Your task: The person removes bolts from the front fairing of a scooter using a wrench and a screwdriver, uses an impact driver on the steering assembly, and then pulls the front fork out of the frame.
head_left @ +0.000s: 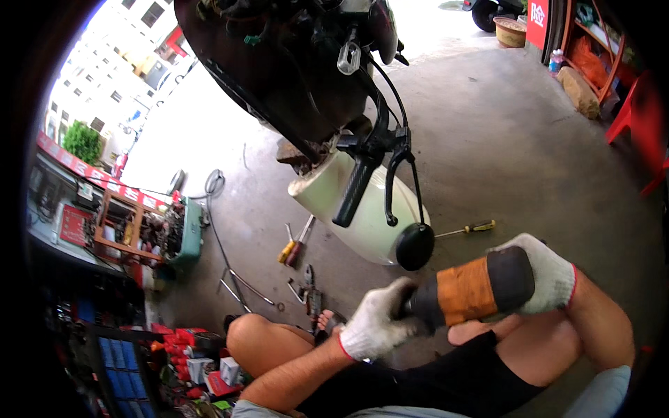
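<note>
Across my lap lies a power tool, apparently an impact wrench (pixel 465 291), with a dark body and a wide orange band. My left hand (pixel 380 317), in a white knit glove, is closed around its narrow front end. My right hand (pixel 543 272), gloved likewise, is closed at its thick rear end; most of those fingers are hidden. Just beyond the tool are a round black mirror (pixel 415 247) and a pale green body panel (pixel 362 216). Above them a scooter's handlebar grip (pixel 357 189) and brake lever (pixel 392 184) stick out toward me.
A screwdriver (pixel 467 228) lies on the floor beyond my right hand. Two more screwdrivers (pixel 296 247), pliers (pixel 309 274) and metal rods (pixel 251 285) lie left of the panel. Blue bins (pixel 118 355) stand lower left, a green crate (pixel 187 233) farther left, a red chair (pixel 631 111) at right.
</note>
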A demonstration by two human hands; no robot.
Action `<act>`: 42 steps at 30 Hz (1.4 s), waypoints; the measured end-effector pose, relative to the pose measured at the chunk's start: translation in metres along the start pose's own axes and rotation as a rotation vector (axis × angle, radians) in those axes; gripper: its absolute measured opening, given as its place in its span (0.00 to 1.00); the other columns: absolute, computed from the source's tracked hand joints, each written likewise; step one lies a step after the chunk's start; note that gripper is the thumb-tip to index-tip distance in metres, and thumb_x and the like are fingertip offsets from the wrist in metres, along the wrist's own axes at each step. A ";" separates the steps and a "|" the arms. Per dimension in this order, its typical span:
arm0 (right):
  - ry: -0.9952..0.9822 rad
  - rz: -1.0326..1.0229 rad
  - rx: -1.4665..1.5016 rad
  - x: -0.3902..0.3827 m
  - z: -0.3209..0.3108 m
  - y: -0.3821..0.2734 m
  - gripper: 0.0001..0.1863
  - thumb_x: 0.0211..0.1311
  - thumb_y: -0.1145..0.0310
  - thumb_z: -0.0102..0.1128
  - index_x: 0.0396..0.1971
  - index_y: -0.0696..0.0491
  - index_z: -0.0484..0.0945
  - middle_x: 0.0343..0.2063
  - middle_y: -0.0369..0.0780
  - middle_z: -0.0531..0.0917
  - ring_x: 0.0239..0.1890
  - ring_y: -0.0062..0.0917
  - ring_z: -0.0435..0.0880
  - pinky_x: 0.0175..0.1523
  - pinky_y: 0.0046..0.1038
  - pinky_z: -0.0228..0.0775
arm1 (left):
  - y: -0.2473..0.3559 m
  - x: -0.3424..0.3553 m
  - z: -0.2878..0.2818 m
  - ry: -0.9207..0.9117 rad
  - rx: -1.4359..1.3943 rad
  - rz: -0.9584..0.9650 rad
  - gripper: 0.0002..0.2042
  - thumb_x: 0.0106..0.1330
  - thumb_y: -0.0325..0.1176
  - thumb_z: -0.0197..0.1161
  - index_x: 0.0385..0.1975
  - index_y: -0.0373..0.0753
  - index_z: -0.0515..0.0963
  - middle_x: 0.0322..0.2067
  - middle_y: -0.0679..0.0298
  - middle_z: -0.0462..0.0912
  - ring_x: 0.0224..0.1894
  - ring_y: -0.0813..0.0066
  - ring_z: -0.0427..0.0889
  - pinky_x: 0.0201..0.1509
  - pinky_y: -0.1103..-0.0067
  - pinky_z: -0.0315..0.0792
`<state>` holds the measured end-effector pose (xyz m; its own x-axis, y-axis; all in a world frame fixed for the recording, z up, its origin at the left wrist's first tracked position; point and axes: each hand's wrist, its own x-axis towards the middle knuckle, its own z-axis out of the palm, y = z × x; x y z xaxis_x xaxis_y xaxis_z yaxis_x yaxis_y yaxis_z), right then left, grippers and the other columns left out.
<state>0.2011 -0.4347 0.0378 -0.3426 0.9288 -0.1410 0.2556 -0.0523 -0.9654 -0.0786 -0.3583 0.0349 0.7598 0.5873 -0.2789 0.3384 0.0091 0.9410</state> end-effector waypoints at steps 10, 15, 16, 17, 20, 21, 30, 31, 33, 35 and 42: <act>0.203 0.207 0.154 -0.009 -0.001 -0.033 0.31 0.48 0.78 0.72 0.57 0.51 0.76 0.51 0.34 0.82 0.55 0.24 0.78 0.62 0.30 0.69 | 0.013 -0.004 -0.024 0.173 0.274 0.316 0.18 0.59 0.23 0.65 0.49 0.29 0.72 0.35 0.52 0.82 0.37 0.70 0.83 0.42 0.73 0.78; 0.063 -0.015 -0.122 0.001 0.006 -0.033 0.31 0.46 0.72 0.75 0.55 0.51 0.77 0.53 0.38 0.81 0.56 0.26 0.78 0.63 0.30 0.67 | 0.046 -0.010 -0.035 0.006 0.564 0.309 0.19 0.57 0.31 0.68 0.46 0.31 0.73 0.31 0.47 0.81 0.35 0.53 0.84 0.40 0.68 0.77; 0.034 -0.066 -0.196 0.004 0.008 -0.034 0.31 0.46 0.71 0.75 0.55 0.51 0.77 0.54 0.38 0.81 0.56 0.27 0.78 0.64 0.30 0.66 | 0.050 -0.010 -0.035 -0.042 0.567 0.240 0.19 0.57 0.31 0.68 0.46 0.30 0.73 0.29 0.48 0.81 0.35 0.52 0.85 0.40 0.67 0.77; 0.009 -0.119 -0.225 0.009 0.009 -0.033 0.32 0.45 0.70 0.76 0.55 0.51 0.77 0.54 0.39 0.81 0.56 0.28 0.79 0.64 0.31 0.66 | 0.052 -0.013 -0.036 -0.061 0.588 0.178 0.21 0.56 0.33 0.69 0.45 0.28 0.72 0.28 0.47 0.81 0.35 0.51 0.85 0.42 0.67 0.77; -0.036 -0.228 -0.286 0.011 0.013 -0.025 0.31 0.46 0.68 0.76 0.55 0.51 0.77 0.54 0.39 0.81 0.57 0.31 0.79 0.64 0.33 0.66 | 0.036 -0.023 -0.034 -0.035 0.553 0.270 0.23 0.57 0.43 0.69 0.44 0.33 0.71 0.29 0.47 0.81 0.37 0.46 0.82 0.40 0.63 0.75; -0.033 -0.229 -0.286 0.009 0.014 -0.024 0.30 0.47 0.67 0.76 0.54 0.50 0.78 0.54 0.39 0.81 0.57 0.32 0.78 0.64 0.34 0.66 | 0.031 -0.023 -0.037 -0.042 0.507 0.312 0.25 0.55 0.42 0.71 0.46 0.33 0.71 0.29 0.48 0.82 0.36 0.45 0.82 0.41 0.64 0.76; -0.004 -0.191 -0.207 -0.004 0.014 -0.019 0.22 0.57 0.65 0.67 0.54 0.48 0.79 0.55 0.37 0.80 0.61 0.33 0.76 0.67 0.38 0.62 | 0.047 -0.024 -0.059 -0.038 0.890 0.506 0.23 0.46 0.35 0.73 0.38 0.30 0.73 0.24 0.52 0.81 0.29 0.52 0.85 0.35 0.70 0.79; 0.009 -0.208 -0.213 -0.004 0.013 -0.015 0.23 0.58 0.67 0.67 0.55 0.49 0.78 0.56 0.37 0.79 0.61 0.32 0.75 0.68 0.38 0.62 | 0.047 -0.025 -0.057 0.030 0.797 0.540 0.21 0.47 0.33 0.71 0.39 0.30 0.74 0.24 0.51 0.81 0.29 0.51 0.85 0.34 0.70 0.79; 0.053 -0.101 0.165 -0.009 0.018 -0.018 0.25 0.59 0.70 0.67 0.58 0.50 0.76 0.58 0.37 0.78 0.62 0.31 0.75 0.68 0.36 0.62 | 0.048 -0.026 -0.052 0.116 0.729 0.551 0.20 0.47 0.33 0.71 0.39 0.31 0.74 0.23 0.51 0.81 0.28 0.51 0.85 0.34 0.71 0.79; 0.008 -0.092 0.233 -0.010 0.016 -0.018 0.29 0.59 0.75 0.66 0.62 0.51 0.71 0.61 0.38 0.76 0.62 0.28 0.74 0.68 0.33 0.63 | 0.046 -0.025 -0.054 0.120 0.659 0.585 0.19 0.49 0.33 0.70 0.39 0.32 0.74 0.23 0.51 0.81 0.29 0.54 0.86 0.35 0.70 0.79; -0.036 0.100 0.852 -0.023 0.011 0.027 0.32 0.70 0.65 0.55 0.71 0.50 0.56 0.70 0.40 0.61 0.71 0.28 0.62 0.74 0.34 0.53 | 0.063 -0.026 -0.063 -0.029 0.907 0.440 0.20 0.60 0.45 0.67 0.40 0.33 0.74 0.23 0.54 0.81 0.30 0.52 0.85 0.36 0.70 0.80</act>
<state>0.2054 -0.4613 0.0128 -0.3868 0.8938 -0.2270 -0.4755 -0.4042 -0.7813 -0.1122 -0.3226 0.1131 0.9280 0.3701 0.0422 0.3099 -0.8299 0.4638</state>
